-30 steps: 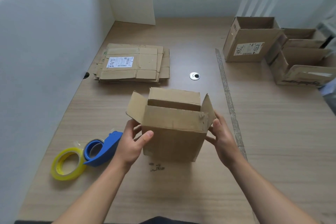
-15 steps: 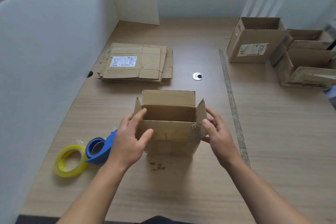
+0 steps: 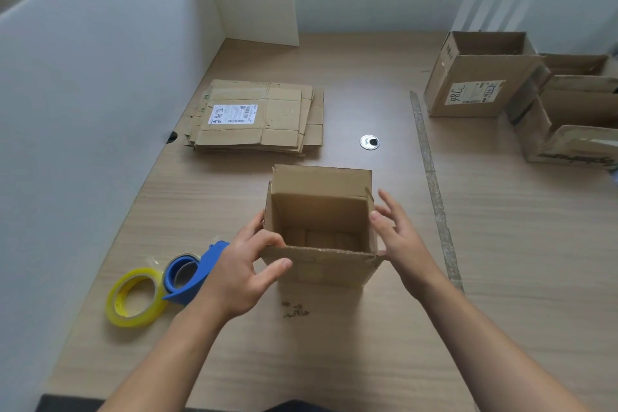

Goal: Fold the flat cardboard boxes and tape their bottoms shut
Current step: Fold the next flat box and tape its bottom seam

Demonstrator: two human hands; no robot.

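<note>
The brown corrugated cardboard box point(image 3: 321, 267) stood open-topped at centre frame on the wooden surface point(image 3: 501, 244). The left grip point(image 3: 240, 267) pinched its near-left corner. The right grip point(image 3: 398, 237), fingers spread, touched its right wall. Squaring seemed in hand; next, probably flipping it for the blue tape dispenser point(image 3: 200, 273), lower left.

A: Standing boxes?
B: The centre box point(image 3: 321, 266), the labelled box point(image 3: 475, 77), and at least two more boxes point(image 3: 568, 142) crowded at the right edge.
A: And the rest?
B: One flat stack point(image 3: 261, 120), one yellow tape roll point(image 3: 133, 320), one blue dispenser point(image 3: 207, 264).
</note>
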